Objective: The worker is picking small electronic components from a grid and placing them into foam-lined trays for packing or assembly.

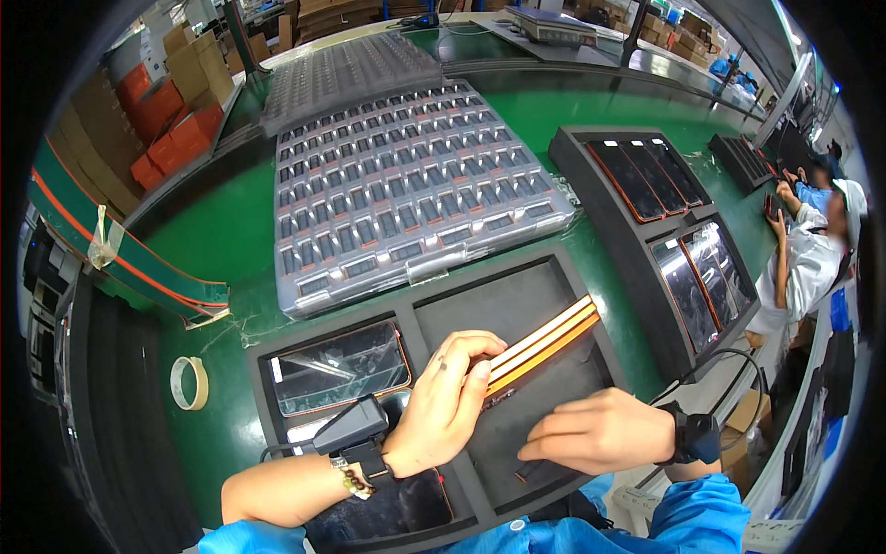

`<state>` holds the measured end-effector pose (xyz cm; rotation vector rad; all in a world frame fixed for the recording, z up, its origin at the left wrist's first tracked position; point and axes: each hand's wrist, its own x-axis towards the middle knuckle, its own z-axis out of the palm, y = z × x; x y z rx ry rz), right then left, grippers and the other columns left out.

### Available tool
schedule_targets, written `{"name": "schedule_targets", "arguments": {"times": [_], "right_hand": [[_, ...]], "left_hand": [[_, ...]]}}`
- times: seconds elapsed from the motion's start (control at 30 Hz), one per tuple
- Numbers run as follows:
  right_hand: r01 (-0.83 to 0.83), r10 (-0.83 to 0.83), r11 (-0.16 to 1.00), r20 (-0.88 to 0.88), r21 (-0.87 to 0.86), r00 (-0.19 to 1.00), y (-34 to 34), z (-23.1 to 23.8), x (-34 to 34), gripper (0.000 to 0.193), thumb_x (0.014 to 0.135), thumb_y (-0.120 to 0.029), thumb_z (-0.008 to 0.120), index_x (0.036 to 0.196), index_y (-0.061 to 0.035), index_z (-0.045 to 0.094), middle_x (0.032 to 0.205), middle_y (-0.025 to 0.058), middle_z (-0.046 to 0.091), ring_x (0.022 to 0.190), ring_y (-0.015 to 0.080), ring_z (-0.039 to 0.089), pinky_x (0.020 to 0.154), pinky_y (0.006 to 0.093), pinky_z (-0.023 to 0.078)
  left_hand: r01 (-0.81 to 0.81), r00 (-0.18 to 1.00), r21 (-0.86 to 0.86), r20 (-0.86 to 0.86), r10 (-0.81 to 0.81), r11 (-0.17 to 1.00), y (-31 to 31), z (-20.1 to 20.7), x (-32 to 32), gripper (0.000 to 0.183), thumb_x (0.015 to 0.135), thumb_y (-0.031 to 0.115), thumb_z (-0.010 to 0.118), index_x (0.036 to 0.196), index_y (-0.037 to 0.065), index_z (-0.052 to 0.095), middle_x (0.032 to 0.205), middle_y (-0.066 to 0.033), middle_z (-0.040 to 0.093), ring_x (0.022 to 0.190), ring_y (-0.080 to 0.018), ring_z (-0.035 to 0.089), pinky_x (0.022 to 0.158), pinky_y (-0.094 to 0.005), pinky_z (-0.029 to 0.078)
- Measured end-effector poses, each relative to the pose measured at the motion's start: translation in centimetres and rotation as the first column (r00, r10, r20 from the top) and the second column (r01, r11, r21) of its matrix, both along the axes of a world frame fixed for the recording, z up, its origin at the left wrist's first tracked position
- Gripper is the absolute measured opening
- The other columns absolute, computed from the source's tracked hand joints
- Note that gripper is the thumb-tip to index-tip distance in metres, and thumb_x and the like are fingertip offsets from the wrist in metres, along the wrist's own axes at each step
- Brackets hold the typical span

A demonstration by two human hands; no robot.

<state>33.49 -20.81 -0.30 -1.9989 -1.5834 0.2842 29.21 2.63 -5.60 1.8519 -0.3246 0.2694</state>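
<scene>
My left hand point(449, 399) is closed round one end of a stack of orange-edged phones point(544, 343), tilted up edge-on over the black foam tray point(420, 297). My right hand point(600, 432) hovers over the near right of that tray, apart from the phones, its fingers bent and pressed together. Just below its fingertips shows a small dark piece point(524, 476); whether the fingers grip it is hidden. In the tray's left side lies an orange-edged phone point(341, 367), and another phone point(392, 508) lies partly under my left forearm.
Beyond the tray stands a clear plastic blister tray point(425, 268) filled with small dark parts. A second foam tray point(591, 198) holding several phones is at the right. A tape roll point(189, 383) lies at left on the green table point(217, 443). A co-worker point(808, 240) handles a phone at far right.
</scene>
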Motion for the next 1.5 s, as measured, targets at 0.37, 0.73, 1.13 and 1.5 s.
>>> {"name": "schedule_targets", "arguments": {"times": [0.37,0.73,1.13,1.5], "right_hand": [[0.073,-0.019,0.925,0.146,-0.373,0.989,0.8,-0.7,-4.9,0.013,0.084,-0.010,0.063,0.087,-0.0039,0.052,0.089,0.0052,0.054,0.086,0.0194,0.066,0.064,0.0317,0.058],[0.165,-0.071,0.975,-0.498,0.148,0.865,1.2,2.0,0.4,0.009,0.092,-0.006,0.072,0.097,-0.0039,0.064,0.103,0.0061,0.069,0.083,0.0147,0.068,0.058,0.0243,0.053],[0.514,0.071,0.772,-0.855,0.373,0.514,4.6,-1.5,3.3,0.029,0.091,0.011,0.068,0.098,-0.0044,0.044,0.102,0.0227,0.071,0.077,0.0190,0.072,0.059,0.0258,0.058],[0.157,-0.143,0.815,-0.069,0.557,0.987,5.9,-2.8,2.4,0.021,0.078,0.000,0.082,0.095,-0.0020,0.070,0.090,0.0065,0.074,0.083,0.0241,0.071,0.074,0.0339,0.058]], "left_hand": [[0.000,1.000,0.028,-0.025,0.001,1.000,0.2,0.1,-0.3,0.021,0.106,0.010,0.044,0.119,0.000,0.057,0.119,-0.0166,0.062,0.114,-0.0294,0.061,0.102,-0.0390,0.046],[0.001,1.000,0.000,-0.030,-0.001,1.000,0.2,-0.2,-0.3,0.025,0.108,0.016,0.042,0.119,0.000,0.058,0.118,-0.0168,0.062,0.114,-0.0314,0.061,0.102,-0.0409,0.046],[-0.010,0.998,-0.041,-0.067,0.007,0.999,0.2,0.1,-0.8,0.033,0.112,0.026,0.035,0.121,0.001,0.055,0.118,-0.0168,0.058,0.115,-0.0326,0.058,0.102,-0.0394,0.045],[0.043,0.995,-0.147,-0.078,-0.055,0.988,0.5,-0.4,-0.6,0.042,0.112,0.031,0.031,0.124,-0.002,0.054,0.119,-0.0181,0.057,0.115,-0.0321,0.058,0.102,-0.0393,0.045]]}}
